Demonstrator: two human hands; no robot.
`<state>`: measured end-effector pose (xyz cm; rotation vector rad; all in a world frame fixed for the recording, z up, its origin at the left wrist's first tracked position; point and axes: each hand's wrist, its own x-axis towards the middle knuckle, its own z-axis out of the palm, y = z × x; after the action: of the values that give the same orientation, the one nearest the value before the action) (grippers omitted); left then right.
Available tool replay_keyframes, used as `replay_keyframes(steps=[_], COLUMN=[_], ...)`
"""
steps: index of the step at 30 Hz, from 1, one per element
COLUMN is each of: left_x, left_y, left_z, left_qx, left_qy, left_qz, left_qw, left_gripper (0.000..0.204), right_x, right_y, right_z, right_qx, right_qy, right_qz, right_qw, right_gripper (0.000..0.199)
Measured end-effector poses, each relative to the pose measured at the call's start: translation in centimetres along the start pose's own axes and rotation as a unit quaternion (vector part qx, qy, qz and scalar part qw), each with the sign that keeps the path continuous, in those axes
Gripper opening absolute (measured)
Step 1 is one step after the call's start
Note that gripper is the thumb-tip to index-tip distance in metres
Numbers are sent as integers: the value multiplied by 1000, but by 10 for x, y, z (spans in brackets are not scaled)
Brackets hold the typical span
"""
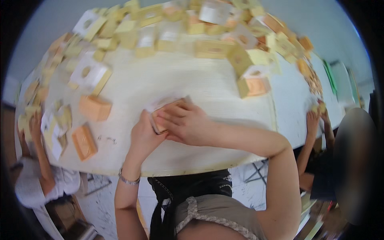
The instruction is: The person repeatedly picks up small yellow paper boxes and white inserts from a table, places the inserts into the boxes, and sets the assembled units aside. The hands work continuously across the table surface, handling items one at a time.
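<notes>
Just in front of me, over the near part of the white table [192, 84], my two hands are closed around an orange block [161, 127] that looks like a bar of soap. Something whitish and translucent [162, 102] shows at its far edge; I cannot tell if it is a wrapper or a box. My left hand [145, 134] grips the block's left side and near corner. Across its top and right side lie the bent fingers of my right hand [186, 123], hiding much of it. Two more orange blocks [94, 107] rest left of my hands, the nearer one [84, 143] showing a recessed face.
Pale yellow boxes [214, 49] pile along the table's far side, several with white oval-holed panels. One holding an orange block [256, 86] stands open at right. Co-workers' hands handle things at the left edge [35, 126] and right edge [314, 120].
</notes>
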<state>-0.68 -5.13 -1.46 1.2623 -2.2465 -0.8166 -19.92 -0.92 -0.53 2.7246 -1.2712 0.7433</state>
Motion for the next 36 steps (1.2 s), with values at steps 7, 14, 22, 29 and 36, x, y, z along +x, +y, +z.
replay_keyframes(steps=[7,14,22,29,36], left_x=[-4,-4,0,3,-4], left_y=[2,0,-5,-7,3], left_z=[-6,-1,-2,-12,-37], left_qx=[-21,-52,-25,-87,-176], left_qy=[5,32,5,-26,-65], left_qz=[8,-4,-4,13,-83], left_qw=[1000,998,1000,996,979], left_gripper=[64,59,65,74,72], right_x=[-6,-15,2,23,24], right_y=[-18,-13,-19,-16,1], right_z=[-5,-1,0,-5,-30], right_qx=[-73,-98,29,69,25], right_qy=[-71,18,6,-46,-93], right_qz=[4,-37,-5,2,-43], right_qw=[995,994,1000,997,994], right_gripper=[51,45,33,22,22])
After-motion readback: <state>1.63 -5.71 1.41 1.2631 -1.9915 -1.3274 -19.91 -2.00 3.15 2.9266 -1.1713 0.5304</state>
